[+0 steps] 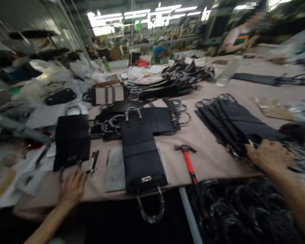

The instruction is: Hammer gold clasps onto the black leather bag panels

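Observation:
My left hand [71,188] rests on the table at the near end of a flat black bag piece [71,140], fingers curled by its handle; motion blur hides whether it grips. My right hand [269,155] is closed over the near end of a fanned stack of black bag pieces [233,122] at the right. Between my hands a long black bag panel [141,152] with a metal clasp lies over a grey plate [114,169], its wrapped handle hanging off the table edge. A red-handled hammer [189,162] lies just right of it.
More black bag pieces with handles [152,118] lie behind, and a tall pile [167,83] farther back. Small metal tools [94,161] sit near my left hand. A heap of wrapped handles [244,213] fills the lower right. A person [240,37] works at the far right.

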A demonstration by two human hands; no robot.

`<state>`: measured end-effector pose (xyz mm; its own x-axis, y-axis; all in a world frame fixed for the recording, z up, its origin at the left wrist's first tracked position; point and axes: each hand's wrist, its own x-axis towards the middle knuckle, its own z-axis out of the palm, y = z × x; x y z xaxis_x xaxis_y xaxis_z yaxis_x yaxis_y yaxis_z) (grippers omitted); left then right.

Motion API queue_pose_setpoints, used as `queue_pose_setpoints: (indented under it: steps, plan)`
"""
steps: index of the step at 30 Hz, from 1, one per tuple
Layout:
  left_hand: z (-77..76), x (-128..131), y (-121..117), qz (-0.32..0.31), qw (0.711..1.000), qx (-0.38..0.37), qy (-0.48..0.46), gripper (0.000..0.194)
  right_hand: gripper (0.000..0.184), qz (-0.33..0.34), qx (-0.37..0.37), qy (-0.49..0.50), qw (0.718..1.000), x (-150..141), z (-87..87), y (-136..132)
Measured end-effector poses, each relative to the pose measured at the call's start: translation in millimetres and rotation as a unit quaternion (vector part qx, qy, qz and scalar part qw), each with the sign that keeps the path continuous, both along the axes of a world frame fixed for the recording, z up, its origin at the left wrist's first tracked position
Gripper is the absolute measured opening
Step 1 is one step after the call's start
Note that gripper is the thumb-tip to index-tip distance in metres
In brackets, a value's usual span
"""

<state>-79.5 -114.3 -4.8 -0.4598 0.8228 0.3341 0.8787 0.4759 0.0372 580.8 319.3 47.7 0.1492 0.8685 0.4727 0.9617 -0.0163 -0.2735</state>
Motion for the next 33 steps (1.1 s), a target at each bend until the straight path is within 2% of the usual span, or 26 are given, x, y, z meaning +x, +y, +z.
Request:
queue_pose_setpoints:
  steps: [1, 3, 5, 7, 9, 11, 13, 15, 19, 22, 24, 28, 33]
  plan:
    - [-6.0, -2.9, -22.3, 0.022, 1.0, -0.011, -0.003, 0.036, 0.039, 0.002, 0.023, -0.015, 1.0, -6.6, -10.9, -2.6]
    - [-18.2, -7.2, -41.1, 0.043, 0.999, -0.019, -0.013, 0.041, 0.039, 0.064, 0.047, -0.023, 0.997, -31.4, -21.5, -24.2]
    - [-27.4, -10.4, -39.7, 0.045, 0.998, -0.021, -0.028, 0.043, 0.042, 0.187, 0.002, 0.002, 0.982, -71.1, -18.6, -63.5]
    - [-29.9, -11.9, -32.9, 0.042, 0.998, -0.018, -0.043, 0.043, 0.039, 0.259, -0.053, 0.067, 0.962, -119.8, -9.9, -112.1]
    - [-24.8, -11.0, -28.4, 0.035, 0.998, -0.014, -0.055, 0.04, 0.036, 0.339, -0.119, 0.099, 0.928, -166.3, -3.3, -162.1]
    - [-13.4, -6.0, -26.0, 0.032, 0.998, 0.005, -0.055, 0.037, 0.034, 0.373, -0.156, 0.095, 0.91, -201.4, -3.0, -207.4]
    - [1.5, 5.8, -22.5, 0.031, 0.997, 0.049, -0.05, 0.034, 0.034, 0.381, -0.194, 0.069, 0.902, -222.9, -8.7, -243.3]
    - [16.7, 26.3, -15.6, 0.013, 0.993, 0.102, -0.058, 0.032, 0.037, 0.369, -0.223, 0.045, 0.901, -235.7, -17.3, -268.0]
    - [36.0, 89.5, 6.6, -0.117, 0.977, 0.126, -0.124, 0.027, 0.043, 0.355, -0.238, 0.024, 0.904, -260.7, -29.0, -292.4]
    - [34.8, 137.8, 25.6, -0.223, 0.956, 0.097, -0.167, 0.023, 0.039, 0.367, -0.243, 0.028, 0.897, -286.6, -29.3, -302.3]
    - [28.2, 159.8, 36.5, -0.252, 0.946, 0.08, -0.185, 0.023, 0.038, 0.37, -0.248, 0.025, 0.895, -301.3, -28.4, -307.6]
    - [14.4, 171.6, 44.9, -0.235, 0.945, 0.086, -0.21, 0.028, 0.038, 0.371, -0.236, 0.022, 0.898, -307.9, -31.3, -311.1]
    - [8.5, 151.6, 26.5, -0.188, 0.944, 0.116, -0.246, 0.03, 0.038, 0.374, -0.194, 0.046, 0.906, -291.7, -40.5, -304.9]
